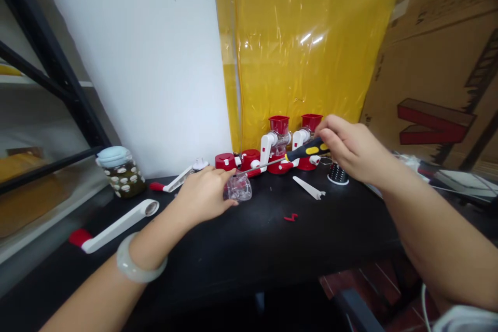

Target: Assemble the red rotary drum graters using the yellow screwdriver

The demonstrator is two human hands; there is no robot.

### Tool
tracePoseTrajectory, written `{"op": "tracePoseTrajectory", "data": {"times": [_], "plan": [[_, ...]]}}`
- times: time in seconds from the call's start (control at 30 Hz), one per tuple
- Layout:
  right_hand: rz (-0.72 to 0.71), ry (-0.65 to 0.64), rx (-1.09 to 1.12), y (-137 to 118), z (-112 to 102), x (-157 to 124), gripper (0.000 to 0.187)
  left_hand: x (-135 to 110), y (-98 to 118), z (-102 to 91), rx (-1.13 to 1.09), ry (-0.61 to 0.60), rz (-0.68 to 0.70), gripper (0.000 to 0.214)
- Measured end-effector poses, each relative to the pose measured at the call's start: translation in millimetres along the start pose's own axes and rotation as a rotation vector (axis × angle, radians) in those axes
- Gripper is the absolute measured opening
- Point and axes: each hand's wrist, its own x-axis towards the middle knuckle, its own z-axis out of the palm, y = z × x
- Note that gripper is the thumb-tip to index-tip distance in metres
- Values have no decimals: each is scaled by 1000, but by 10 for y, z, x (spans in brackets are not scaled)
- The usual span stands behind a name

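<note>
My left hand [206, 194] is closed around a clear plastic housing [240, 188], holding it on the black tabletop. The fingers hide part of that piece. My right hand [346, 145] grips the end of a screwdriver [305, 150] with a black and yellow handle. Its metal shaft slants down leftward, and the tip is at the clear housing beside my left fingers; whether it touches is hard to tell. Behind stand two red and white rotary graters [279, 137], with red bases [224, 161] close by. A white flat wrench-like piece [309, 188] lies right of the housing.
A white crank handle with a red grip [116, 225] lies at left, near a lidded jar [121, 171]. A small red plastic piece [291, 217] rests mid-table. A perforated grater drum [337, 174] stands at right, before a large cardboard box [436, 78].
</note>
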Motion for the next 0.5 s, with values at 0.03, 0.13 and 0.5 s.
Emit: {"op": "tracePoseTrajectory", "data": {"times": [0.03,0.13,0.5], "plan": [[3,-21,75,60,46,2,28,6,-33,-5,13,-26,7,62],[-49,-108,330,218,126,-27,30,15,-132,-26,36,-88,16,64],[217,-146,404,346,478,-167,36,144,-131,-200,32,-301,88,53]]}}
